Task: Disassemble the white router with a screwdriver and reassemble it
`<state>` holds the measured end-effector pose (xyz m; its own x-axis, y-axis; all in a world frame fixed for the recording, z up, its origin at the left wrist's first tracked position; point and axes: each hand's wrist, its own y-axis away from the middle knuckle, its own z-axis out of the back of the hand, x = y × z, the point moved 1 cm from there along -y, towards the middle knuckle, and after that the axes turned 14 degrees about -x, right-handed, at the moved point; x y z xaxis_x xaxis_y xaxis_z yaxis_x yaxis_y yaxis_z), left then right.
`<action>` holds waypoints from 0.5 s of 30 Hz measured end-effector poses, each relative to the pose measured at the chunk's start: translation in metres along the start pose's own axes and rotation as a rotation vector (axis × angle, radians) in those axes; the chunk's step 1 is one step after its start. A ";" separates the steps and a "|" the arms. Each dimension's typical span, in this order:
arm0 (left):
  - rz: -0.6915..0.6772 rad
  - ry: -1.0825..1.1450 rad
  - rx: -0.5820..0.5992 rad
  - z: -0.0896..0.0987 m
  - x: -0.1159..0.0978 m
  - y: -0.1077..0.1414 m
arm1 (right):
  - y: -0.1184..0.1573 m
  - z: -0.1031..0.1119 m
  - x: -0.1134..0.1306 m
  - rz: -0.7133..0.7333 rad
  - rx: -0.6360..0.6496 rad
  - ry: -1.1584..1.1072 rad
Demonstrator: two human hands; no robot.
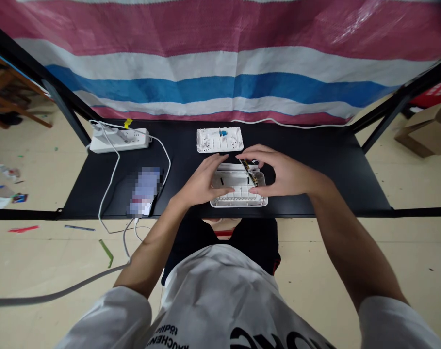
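A white plastic housing [238,199] lies with its hollow side up near the front edge of the black table. My left hand [204,182] grips its left end, the thumb over the inside and the fingers toward the far side. Between the thumb and fingers of my right hand [278,169] is a small, narrow circuit board [248,170], tilted over the right part of the housing. Behind both hands rests a second white plastic shell [220,140], its ribbed inner side up, with a small blue part [223,133] on it.
A phone [144,191] with a cable plugged in lies on the left. Behind it sits a white power strip [120,140] with plugs and cords. A white cable [271,120] runs along the back edge, before a striped sheet [213,87]. A cardboard box [427,131] stands off to the right.
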<state>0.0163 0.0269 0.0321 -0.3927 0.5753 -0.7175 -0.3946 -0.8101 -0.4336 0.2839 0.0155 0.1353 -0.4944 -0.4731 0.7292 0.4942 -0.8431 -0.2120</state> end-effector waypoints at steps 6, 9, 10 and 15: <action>-0.039 -0.241 0.232 -0.005 -0.002 0.015 | 0.002 0.010 0.000 -0.094 0.068 0.035; -0.042 -0.282 0.238 -0.007 -0.003 0.018 | 0.001 0.018 0.004 -0.119 0.133 0.049; -0.041 -0.292 0.238 -0.007 -0.004 0.018 | 0.000 0.021 0.005 -0.127 0.140 0.050; -0.029 -0.313 0.248 -0.002 -0.008 0.019 | 0.005 0.033 0.006 -0.177 0.099 0.065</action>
<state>0.0135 0.0062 0.0288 -0.5975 0.6356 -0.4890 -0.5831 -0.7629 -0.2791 0.3069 0.0164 0.1602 -0.6233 -0.3383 0.7050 0.4622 -0.8866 -0.0168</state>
